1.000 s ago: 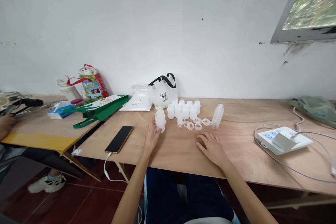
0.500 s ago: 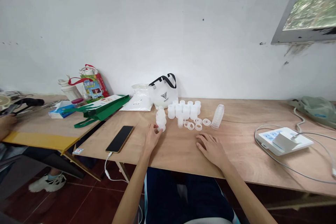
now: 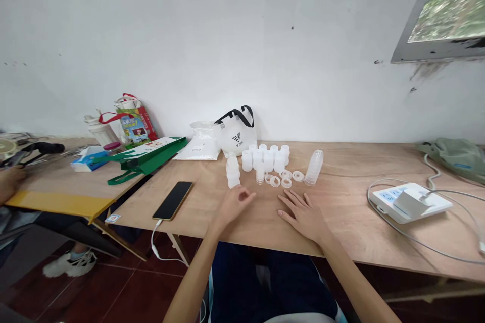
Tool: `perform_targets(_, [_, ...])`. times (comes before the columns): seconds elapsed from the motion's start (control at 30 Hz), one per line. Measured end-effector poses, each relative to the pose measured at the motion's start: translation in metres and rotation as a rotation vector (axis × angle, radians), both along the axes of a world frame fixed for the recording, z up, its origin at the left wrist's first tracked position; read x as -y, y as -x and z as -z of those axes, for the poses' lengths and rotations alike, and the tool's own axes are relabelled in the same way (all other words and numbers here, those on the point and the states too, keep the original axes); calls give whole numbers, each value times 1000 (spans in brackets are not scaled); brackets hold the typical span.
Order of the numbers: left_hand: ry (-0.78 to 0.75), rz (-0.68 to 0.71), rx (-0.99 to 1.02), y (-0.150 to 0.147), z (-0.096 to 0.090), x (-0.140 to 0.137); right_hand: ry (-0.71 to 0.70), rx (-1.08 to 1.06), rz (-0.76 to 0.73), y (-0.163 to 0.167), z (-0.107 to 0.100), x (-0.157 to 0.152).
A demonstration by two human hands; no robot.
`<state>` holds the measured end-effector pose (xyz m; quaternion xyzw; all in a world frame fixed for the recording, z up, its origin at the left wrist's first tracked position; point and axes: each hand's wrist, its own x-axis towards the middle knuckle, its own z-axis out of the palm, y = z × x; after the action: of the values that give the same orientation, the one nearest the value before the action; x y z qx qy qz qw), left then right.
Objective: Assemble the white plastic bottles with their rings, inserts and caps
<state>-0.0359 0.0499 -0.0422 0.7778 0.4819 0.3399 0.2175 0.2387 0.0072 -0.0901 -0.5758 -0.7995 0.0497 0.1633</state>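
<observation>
My left hand (image 3: 235, 203) hovers low over the table (image 3: 257, 222), just in front of a stack of frosted plastic pieces (image 3: 233, 171). Its fingers are loosely curled with a gap at the thumb, and nothing shows in them. My right hand (image 3: 301, 214) lies flat on the wood with fingers spread, holding nothing. Beyond the hands stand several white translucent plastic jars (image 3: 269, 161) in a cluster. A short clear ribbed stack (image 3: 259, 175) stands at their front. Several clear plastic rings (image 3: 286, 182) lie beside it, and a tall leaning stack of clear cups (image 3: 314, 167) is to their right.
A phone (image 3: 173, 200) on a cable lies left. Behind are a white plastic package (image 3: 200, 144) and a white bag (image 3: 238, 133). A green bag (image 3: 147, 156) bridges toward the neighbouring table. A power strip (image 3: 411, 203) with cables lies right. Another person's hand (image 3: 10, 179) shows far left.
My left hand has left the side of the frosted stack and moved right and toward me, its fingers curling. My right hand has shifted slightly left, fingers spreading more.
</observation>
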Motion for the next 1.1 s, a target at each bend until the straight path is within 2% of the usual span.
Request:
perform_targets(0.1, [-59, 165, -80, -23, 13, 9, -4, -3, 5, 1, -1, 0])
perform_targets(0.27, [-115, 148, -310, -45, 34, 20, -32, -5, -5, 1, 3, -1])
perform_targets(0.43, [-122, 149, -343, -45, 32, 21, -45, 6, 1, 0, 9, -3])
perform_targets(0.63, [-155, 143, -351, -45, 35, 20, -77, 79, 106, 0, 13, -4])
perform_targets(0.83, [-218, 119, -423, -46, 43, 17, -36, 87, 101, 0, 11, -5])
perform_targets(1.1, [-221, 115, -438, -47, 40, 18, -68, 89, 93, -2, 16, -6])
